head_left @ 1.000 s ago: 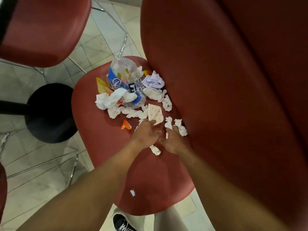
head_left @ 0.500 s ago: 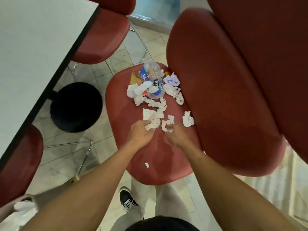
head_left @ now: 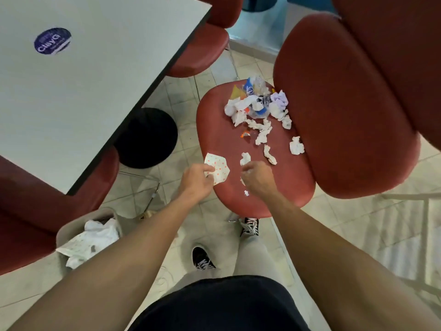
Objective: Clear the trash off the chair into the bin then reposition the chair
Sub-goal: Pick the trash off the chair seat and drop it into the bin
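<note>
A: What's in the hands rn?

B: Left hand (head_left: 195, 179) pinches a dotted paper (head_left: 217, 169) at the seat's front edge. Right hand (head_left: 256, 179) is curled over small white bits, prob holding some, can't tell for sure.

A: Why hold it out there?

B: I think it's going to the bin (head_left: 71, 231), down on the floor to the left, w/ paper already inside.

A: And the rest?

B: Still on the chair (head_left: 214, 130). A paper ball (head_left: 245, 158) sits just past the right hand. The big trash pile (head_left: 256, 105) w/ a plastic bottle (head_left: 254, 86) is far back, well apart from both hands.
</note>
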`<action>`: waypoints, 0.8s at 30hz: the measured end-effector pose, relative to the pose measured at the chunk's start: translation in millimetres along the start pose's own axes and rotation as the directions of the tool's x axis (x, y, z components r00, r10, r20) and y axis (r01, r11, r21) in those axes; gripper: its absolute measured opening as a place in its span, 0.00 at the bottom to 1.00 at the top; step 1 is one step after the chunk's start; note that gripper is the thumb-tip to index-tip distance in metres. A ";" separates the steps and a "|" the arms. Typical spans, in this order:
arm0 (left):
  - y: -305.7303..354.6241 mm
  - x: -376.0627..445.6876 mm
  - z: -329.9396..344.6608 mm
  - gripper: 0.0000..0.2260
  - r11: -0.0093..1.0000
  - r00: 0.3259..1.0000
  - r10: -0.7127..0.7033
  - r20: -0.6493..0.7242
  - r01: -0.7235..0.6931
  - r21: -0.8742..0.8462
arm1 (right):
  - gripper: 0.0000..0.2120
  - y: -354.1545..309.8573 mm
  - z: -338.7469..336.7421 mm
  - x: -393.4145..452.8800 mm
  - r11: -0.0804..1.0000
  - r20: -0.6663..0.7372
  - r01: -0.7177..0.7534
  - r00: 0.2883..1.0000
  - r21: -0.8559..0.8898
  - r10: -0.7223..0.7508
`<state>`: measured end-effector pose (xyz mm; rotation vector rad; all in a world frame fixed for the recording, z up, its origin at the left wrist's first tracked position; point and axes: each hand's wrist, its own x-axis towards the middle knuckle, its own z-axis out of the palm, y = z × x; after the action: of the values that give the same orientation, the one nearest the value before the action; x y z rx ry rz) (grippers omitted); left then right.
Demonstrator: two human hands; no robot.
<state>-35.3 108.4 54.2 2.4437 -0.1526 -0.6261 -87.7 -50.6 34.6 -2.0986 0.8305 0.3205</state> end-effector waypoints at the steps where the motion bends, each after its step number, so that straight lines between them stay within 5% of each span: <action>1: -9.9 -7.1 -4.0 0.13 1.000 1.000 -0.005 -0.013 0.005 0.002 | 0.11 -4.3 6.8 -9.7 1.000 0.001 0.015 1.000 -0.012 -0.015; 24: -171.3 -110.0 -59.9 0.18 0.933 0.911 -0.319 -0.263 0.253 -0.258 | 0.12 -63.2 116.6 -85.7 0.932 0.293 0.305 0.925 -0.193 -0.242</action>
<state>-110.5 306.4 40.4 2.3269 0.3891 -0.3598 -102.8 106.3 43.3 -2.2927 0.3437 0.5552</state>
